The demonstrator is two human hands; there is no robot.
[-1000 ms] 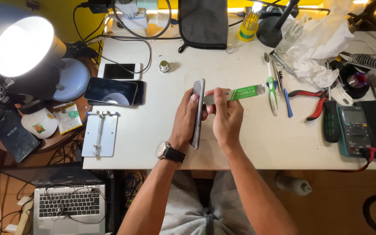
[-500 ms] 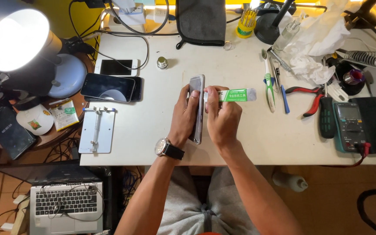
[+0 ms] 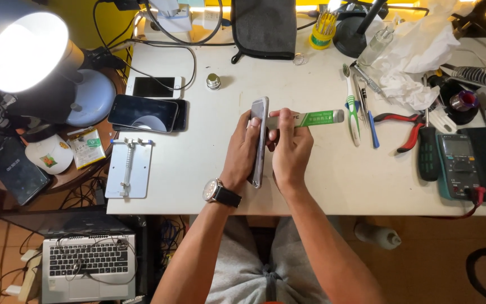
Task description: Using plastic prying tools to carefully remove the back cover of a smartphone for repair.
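Observation:
My left hand [image 3: 242, 152] grips a smartphone [image 3: 258, 141] held on its long edge over the white table [image 3: 198, 180]. A wristwatch [image 3: 220, 193] sits on that wrist. My right hand [image 3: 291, 151] holds a flat green and silver tool [image 3: 310, 118] whose tip meets the phone's upper edge. Both hands press close together around the phone at the middle of the table.
Two other phones [image 3: 147, 112] lie at left beside a metal holder plate [image 3: 129, 169] and a bright lamp [image 3: 26, 53]. At right lie a toothbrush [image 3: 351, 104], red pliers [image 3: 403, 130], a multimeter [image 3: 468, 166] and crumpled paper [image 3: 417, 50]. A laptop [image 3: 88, 264] sits below the table.
The view has shifted slightly. Both hands keep the same grip on the phone and the tool, with the tool still at the phone's edge.

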